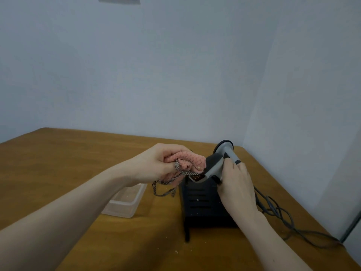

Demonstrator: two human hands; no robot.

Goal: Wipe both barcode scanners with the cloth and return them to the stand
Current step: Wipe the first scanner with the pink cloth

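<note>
While the left hand (pixel 160 163) presses the bunched cloth (pixel 187 162) to a scanner (pixel 214 166) gripped by the right hand (pixel 234 184) above the stand (pixel 203 204), wiping is underway; no second scanner shows clearly; returning remains.

Two bare forearms, sleeveless within view; left hand (pixel 156 163) and right hand (pixel 237 184) ungloved, without rings, watch or other wear visible.
</note>
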